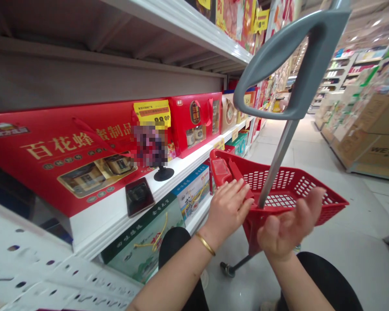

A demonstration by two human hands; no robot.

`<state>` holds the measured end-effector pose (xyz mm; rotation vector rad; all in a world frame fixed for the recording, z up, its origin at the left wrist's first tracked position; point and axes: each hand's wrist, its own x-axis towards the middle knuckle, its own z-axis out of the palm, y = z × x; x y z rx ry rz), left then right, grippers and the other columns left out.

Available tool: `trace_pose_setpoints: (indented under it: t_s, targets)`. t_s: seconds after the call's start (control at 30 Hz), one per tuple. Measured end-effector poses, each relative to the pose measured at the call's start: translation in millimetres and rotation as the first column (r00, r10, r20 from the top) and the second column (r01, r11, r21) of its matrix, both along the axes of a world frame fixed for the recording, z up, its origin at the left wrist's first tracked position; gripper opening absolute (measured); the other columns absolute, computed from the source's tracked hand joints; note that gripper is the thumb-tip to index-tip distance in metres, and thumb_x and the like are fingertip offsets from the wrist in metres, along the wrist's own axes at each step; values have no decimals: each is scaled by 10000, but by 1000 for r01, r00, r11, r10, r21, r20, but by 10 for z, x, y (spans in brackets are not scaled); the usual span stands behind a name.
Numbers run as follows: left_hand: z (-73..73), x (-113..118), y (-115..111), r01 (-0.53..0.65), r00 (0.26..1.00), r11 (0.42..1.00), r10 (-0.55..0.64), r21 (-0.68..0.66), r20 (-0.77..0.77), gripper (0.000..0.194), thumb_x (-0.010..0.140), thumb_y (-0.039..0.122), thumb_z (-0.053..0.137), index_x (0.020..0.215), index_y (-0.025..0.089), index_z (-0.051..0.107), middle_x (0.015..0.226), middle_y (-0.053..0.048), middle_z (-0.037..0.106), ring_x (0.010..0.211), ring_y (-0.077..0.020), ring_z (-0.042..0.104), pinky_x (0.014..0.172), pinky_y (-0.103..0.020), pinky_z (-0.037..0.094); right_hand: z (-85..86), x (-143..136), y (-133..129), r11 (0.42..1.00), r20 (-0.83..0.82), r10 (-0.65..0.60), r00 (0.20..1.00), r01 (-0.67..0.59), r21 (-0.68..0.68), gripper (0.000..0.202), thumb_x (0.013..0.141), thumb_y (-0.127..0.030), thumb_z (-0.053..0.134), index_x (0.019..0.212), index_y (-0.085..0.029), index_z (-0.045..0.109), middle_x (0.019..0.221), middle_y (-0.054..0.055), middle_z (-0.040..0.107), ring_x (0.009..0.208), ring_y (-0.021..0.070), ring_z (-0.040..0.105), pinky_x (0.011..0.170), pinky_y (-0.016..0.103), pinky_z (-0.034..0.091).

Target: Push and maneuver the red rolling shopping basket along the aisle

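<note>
A red plastic shopping basket (298,177) on wheels stands in front of me, with a grey pull handle (314,65) on a metal pole rising from its near side. My left hand (228,207), a gold bangle at its wrist, lies on the near left corner of the basket by its red carry handle (221,170). Its fingers are stretched out rather than wrapped round anything. My right hand (288,226) is raised close to the basket's near wall, palm turned up, fingers loosely apart and slightly blurred. Nothing shows in it.
On the white shelf (112,218) at left lie a dark phone (139,196) and a small black stand (164,173) with a pixelated item. Red gift boxes (61,151) line the shelf; green boxes (149,242) sit below. Cartons (376,134) are stacked across the aisle.
</note>
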<state>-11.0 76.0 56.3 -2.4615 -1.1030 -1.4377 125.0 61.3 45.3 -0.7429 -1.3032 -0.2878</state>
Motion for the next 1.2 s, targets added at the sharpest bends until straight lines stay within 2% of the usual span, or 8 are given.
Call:
trace_pose_setpoints:
  t_s: [0.13, 0.43, 0.57, 0.73, 0.87, 0.97, 1.07, 1.2]
  targets:
    - [-115, 32, 84, 21, 995, 998, -26, 52, 98, 268, 1014, 303, 617, 1248, 230, 725, 1070, -68, 801, 1020, -216, 742, 989, -409, 574, 97, 71, -1, 977, -201, 48, 978, -88, -196, 631, 1021, -352, 437, 1618, -318, 238, 1738, 88, 127, 1579, 330, 262, 1228, 674, 308]
    - [12, -165, 250, 89, 862, 971, 35, -220, 506, 367, 1055, 407, 537, 1349, 234, 674, 840, -13, 779, 667, -125, 705, 716, -261, 583, -387, 158, -521, 885, 0, 314, 949, -293, -363, 385, 944, -205, 592, 1316, -294, 641, 1298, 98, 683, 1245, 280, 638, 1063, 538, 536]
    - [-48, -158, -150, -56, 690, 971, 206, -233, 694, 425, 1077, 450, 465, 1420, 227, 577, 922, -30, 740, 800, -147, 726, 804, -287, 587, -537, -68, -706, 604, -338, 502, 796, -602, -523, 408, 988, -343, 593, 1395, -336, 572, 1450, 92, 604, 1309, 262, 611, 1034, 475, 565]
    - [-444, 148, -984, 234, 893, 947, -119, -221, 434, 644, 1063, 570, 366, 1604, 223, 319, 1475, -176, 577, 1378, -290, 554, 1183, -535, 400, -592, -308, -921, 245, -793, 462, 397, -917, -315, 587, 1002, -628, 462, 1515, -343, 437, 1512, 102, 561, 1295, 272, 632, 1000, 486, 582]
    - [-485, 233, -1118, 105, 984, 978, -76, -182, 159, 822, 1031, 594, 426, 1676, 238, 60, 1732, -176, 175, 1606, -365, 130, 1265, -680, 10, -583, -78, -896, 364, -868, 205, 452, -858, -361, 497, 962, -614, 557, 1318, -269, 592, 1228, 97, 723, 991, 226, 728, 826, 389, 612]
    - [-290, 116, -784, -290, 916, 953, 304, -92, 260, 873, 999, 436, 592, 1674, 311, 52, 1759, -106, -75, 1608, -371, -89, 1264, -682, 41, -568, 434, -567, 589, -780, 40, 624, -645, -486, 529, 889, -606, 670, 1245, -218, 616, 1043, 75, 738, 796, 176, 688, 669, 305, 560]
    - [-106, -10, -323, -445, 853, 879, 475, -171, 217, 773, 1007, 419, 584, 1660, 339, 178, 1759, -62, -94, 1604, -380, -111, 1263, -687, 98, -572, 985, -90, 775, -470, -105, 876, -224, -591, 660, 826, -516, 766, 1370, -201, 567, 1160, 106, 731, 940, 200, 689, 863, 366, 554]
    - [-90, -91, 109, -406, 894, 898, 429, -171, 130, 602, 1056, 314, 443, 1638, 301, 289, 1755, -56, 127, 1620, -335, 9, 1279, -637, 185, -668, 1324, 365, 688, 52, -56, 997, 76, -722, 432, 985, -486, 516, 1275, -195, 648, 1120, 127, 759, 970, 231, 700, 877, 359, 511]
